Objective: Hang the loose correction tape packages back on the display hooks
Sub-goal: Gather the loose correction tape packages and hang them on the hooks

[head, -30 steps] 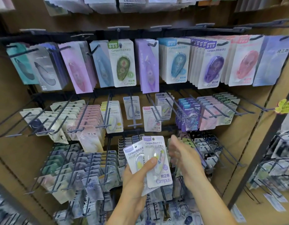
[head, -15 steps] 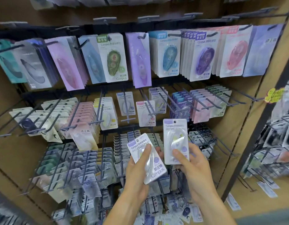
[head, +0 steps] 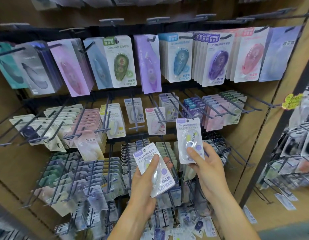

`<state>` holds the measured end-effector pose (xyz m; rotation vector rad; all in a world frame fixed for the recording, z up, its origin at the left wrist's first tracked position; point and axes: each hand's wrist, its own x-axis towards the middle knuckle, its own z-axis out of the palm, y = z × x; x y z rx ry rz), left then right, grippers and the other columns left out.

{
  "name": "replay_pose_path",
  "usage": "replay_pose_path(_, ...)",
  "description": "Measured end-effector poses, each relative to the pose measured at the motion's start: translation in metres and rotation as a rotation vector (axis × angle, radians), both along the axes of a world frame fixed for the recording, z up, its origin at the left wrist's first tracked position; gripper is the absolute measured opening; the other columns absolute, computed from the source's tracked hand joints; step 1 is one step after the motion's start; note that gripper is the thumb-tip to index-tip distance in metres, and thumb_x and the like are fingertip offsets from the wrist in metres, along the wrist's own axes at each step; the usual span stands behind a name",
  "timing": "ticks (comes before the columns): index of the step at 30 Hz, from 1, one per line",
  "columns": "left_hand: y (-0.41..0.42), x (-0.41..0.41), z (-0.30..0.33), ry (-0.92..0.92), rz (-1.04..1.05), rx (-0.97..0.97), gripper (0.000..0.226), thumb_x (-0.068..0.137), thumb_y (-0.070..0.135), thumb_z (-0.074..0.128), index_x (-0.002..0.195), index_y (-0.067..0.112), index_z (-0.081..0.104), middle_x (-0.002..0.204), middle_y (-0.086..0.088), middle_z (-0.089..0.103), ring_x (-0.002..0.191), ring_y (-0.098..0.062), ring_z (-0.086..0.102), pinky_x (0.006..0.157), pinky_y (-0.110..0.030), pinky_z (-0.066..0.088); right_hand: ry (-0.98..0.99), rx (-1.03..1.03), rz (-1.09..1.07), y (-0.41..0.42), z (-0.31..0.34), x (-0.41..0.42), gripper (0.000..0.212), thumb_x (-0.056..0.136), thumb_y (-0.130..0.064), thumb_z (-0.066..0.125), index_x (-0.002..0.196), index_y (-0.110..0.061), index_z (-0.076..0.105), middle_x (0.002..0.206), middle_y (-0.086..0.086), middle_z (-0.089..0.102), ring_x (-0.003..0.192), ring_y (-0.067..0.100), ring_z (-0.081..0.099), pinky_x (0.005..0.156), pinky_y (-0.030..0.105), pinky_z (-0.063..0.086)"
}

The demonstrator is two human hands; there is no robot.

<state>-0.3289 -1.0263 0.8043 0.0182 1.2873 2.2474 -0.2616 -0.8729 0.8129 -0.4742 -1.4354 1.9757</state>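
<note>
Package in left hand (head: 154, 170): "Campus" twice, top and lower corner, plus "修正帯".
Package in right hand (head: 189, 139): "Campus" at the top and along the clear blister; small print too fine to read.
Green package, top row (head: 119, 61): "Campus", "修正帯" and "静音型".
Purple package, top row (head: 217, 59): "Campus", "修正帯".
Pink-labelled package, middle row (head: 155, 121): "Campus", "修正帯".

Head view, close, facing display rack (head: 167, 89)
</note>
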Motion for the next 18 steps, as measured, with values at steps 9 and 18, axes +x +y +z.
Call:
replay_pose_path(9,-0.001,0.001,0.002,0.007,-0.009,-0.004,0.057,0.077,0.033,0.081,0.13,0.018,0.068,0.121,-0.015,0.077,0.114,-0.035,0.074,0.104,-0.055,0.055,-0.094,-0.242,-0.042,0.015,0.008,-0.05,0.023,0.091,-0.015,0.077,0.112,-0.008,0.073,0.111,0.01,0.078,0.089,0.015,0.074,0.07,0.024,0.058)
replay_pose_path(18,-0.003,0.001,0.002,0.033,-0.02,-0.034,0.066,0.065,0.034,0.088,0.127,0.02,0.071,0.12,-0.014,0.078,0.112,-0.035,0.074,0.097,-0.051,0.058,-0.129,-0.541,-0.161,0.037,0.014,-0.135,0.069,0.072,-0.008,0.093,0.129,0.001,0.055,0.124,0.02,0.068,0.104,0.025,0.071,0.077,0.027,0.063)
